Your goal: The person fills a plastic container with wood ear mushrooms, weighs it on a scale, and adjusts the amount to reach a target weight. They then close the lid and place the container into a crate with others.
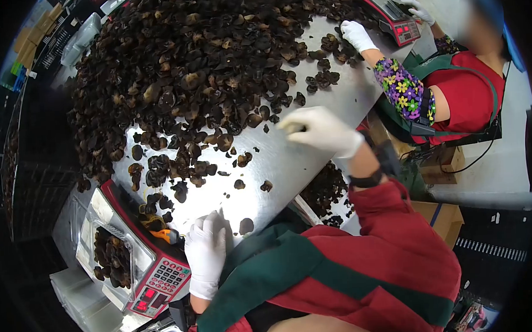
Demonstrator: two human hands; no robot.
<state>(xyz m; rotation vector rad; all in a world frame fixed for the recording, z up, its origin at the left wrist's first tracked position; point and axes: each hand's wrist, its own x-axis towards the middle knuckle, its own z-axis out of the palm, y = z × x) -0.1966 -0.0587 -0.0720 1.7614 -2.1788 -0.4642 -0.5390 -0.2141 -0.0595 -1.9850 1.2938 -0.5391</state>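
Counter (287, 174) with dark fungus pile (184, 65), two gloved hands above and on it.
Pile: covers the upper left and top center of the frame; loose pieces lie scattered at its lower edge. Co-worker (467, 92): upper right, beside a second scale (404, 30). Near scale (167, 276): lower left, red display lit, carrying a clear tray (130, 240) of fungus. Right hand (327, 130): center right, raised over bare metal, fingers curled toward the thumb; whether anything is pinched cannot be told. Left hand (205, 246): lower left, resting flat at the counter edge, fingers extended, beside the near scale. Orange tool (162, 234): between left hand and near scale.
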